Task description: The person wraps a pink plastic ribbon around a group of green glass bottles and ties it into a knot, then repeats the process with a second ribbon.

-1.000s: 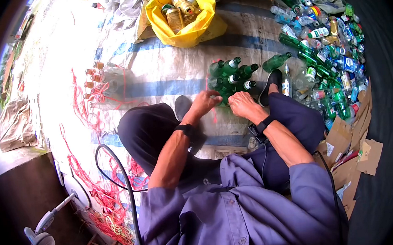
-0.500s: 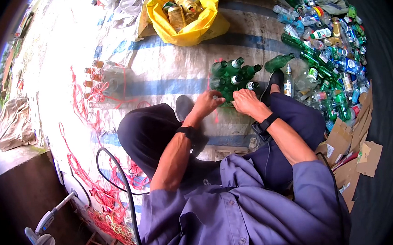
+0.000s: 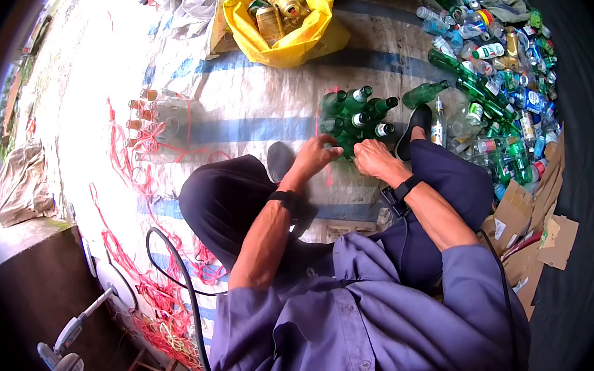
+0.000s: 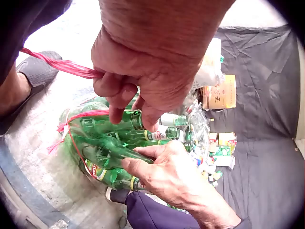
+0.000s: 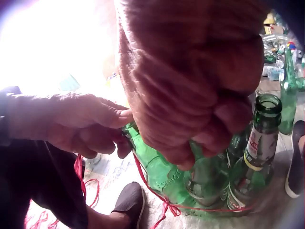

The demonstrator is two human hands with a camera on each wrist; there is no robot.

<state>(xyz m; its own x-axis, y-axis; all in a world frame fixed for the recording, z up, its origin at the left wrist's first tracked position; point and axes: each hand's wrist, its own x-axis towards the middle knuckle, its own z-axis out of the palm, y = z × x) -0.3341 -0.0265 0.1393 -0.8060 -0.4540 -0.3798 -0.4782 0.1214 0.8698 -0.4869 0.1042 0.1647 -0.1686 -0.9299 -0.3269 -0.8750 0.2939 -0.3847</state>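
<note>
Several green glass bottles (image 3: 359, 102) stand upright in a tight bundle in front of the person. A red plastic string (image 5: 205, 209) runs around their lower part, with a knot at one side. My left hand (image 3: 314, 158) is over the near left of the bundle. In the left wrist view its curled fingers hold a strand of pink-red string (image 4: 62, 66), and its fingertips are at a bottle mouth. My right hand (image 3: 376, 156) grips one green bottle (image 4: 112, 150) near its neck. That bottle's mouth is hidden under the hand.
Loose green bottle (image 3: 423, 94) lies beyond the right shoe (image 3: 414, 132). Piled bottles and cans (image 3: 488, 69) spread along the right, near cardboard (image 3: 520, 218). Ahead stands a yellow bag (image 3: 288, 54) of cans. Clear bottles tied with string (image 3: 162, 129) and tangled pink string (image 3: 164, 298) are left.
Both hands stay at the bundle, with only small finger and wrist shifts. In the head view, the bottles and yellow bag have slid slightly to the right.
</note>
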